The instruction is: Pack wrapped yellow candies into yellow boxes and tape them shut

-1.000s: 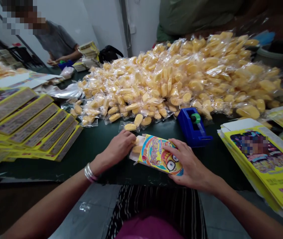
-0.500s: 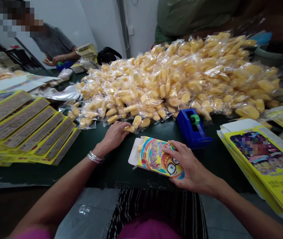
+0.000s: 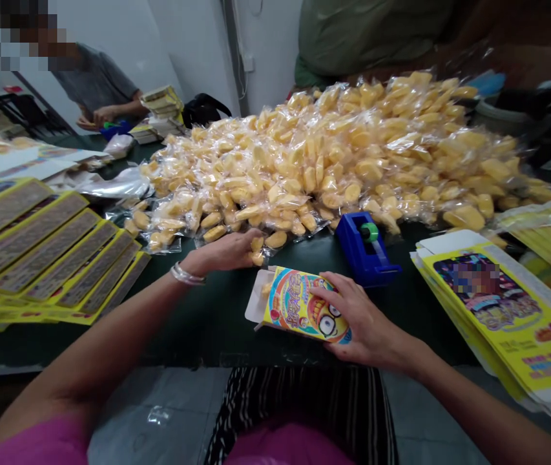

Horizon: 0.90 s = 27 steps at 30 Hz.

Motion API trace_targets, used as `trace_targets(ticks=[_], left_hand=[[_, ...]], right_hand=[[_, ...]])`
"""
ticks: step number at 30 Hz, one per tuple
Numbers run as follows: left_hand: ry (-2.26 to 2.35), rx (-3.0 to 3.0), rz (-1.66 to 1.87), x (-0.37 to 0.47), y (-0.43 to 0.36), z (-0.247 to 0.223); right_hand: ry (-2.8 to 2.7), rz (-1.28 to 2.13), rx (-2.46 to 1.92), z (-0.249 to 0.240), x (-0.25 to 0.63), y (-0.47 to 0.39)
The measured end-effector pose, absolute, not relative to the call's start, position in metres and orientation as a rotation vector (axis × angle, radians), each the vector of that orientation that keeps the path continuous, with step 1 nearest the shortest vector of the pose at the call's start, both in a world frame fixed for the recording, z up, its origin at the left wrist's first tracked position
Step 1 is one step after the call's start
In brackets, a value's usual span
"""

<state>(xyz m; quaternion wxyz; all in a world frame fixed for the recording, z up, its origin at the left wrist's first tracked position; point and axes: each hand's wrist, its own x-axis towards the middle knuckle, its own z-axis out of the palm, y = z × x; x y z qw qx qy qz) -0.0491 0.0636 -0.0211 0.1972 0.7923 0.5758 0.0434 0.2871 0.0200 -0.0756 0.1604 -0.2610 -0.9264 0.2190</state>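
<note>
A small yellow printed box [image 3: 299, 303] lies at an angle near the table's front edge, its white flap open to the left and something yellow showing in its mouth. Wrapped around the box's right end is my right hand [image 3: 355, 316]. My left hand [image 3: 239, 250] has its fingers closed on a wrapped yellow piece [image 3: 256, 250], just above and left of the box's open end. Behind it spreads a large pile of clear-wrapped yellow pieces [image 3: 299, 161].
A blue tape dispenser [image 3: 365, 248] with green tape stands right of the box. Flat yellow cartons [image 3: 512, 323] lie at the right, and overlapping yellow boxes [image 3: 52, 252] at the left. Across the table at upper left, a person [image 3: 95, 84] works with both hands.
My left hand has turned and now holds the wrapped piece near the pile's front edge. The whole view has shifted slightly; my right hand still holds the box.
</note>
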Motion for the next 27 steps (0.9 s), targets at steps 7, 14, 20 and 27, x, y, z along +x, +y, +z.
trace_targets(ticks=[7,14,20,27], left_hand=[[1.691,2.148,0.201,-0.052,-0.002,-0.007],[1.353,2.228,-0.006,-0.010,-0.016,-0.009],[1.345,1.749,0.414,-0.026,-0.026,-0.031],[1.358,1.809,0.415,-0.007,-0.022,-0.042]], right_hand=[[-2.610,0.618,-0.690,-0.078,0.288,0.021],[-2.583,0.643,-0.676,-0.081,0.291,0.022],[-2.562,0.655,-0.668,-0.081,0.292,0.021],[-2.558,0.646,-0.703,-0.078,0.287,0.024]])
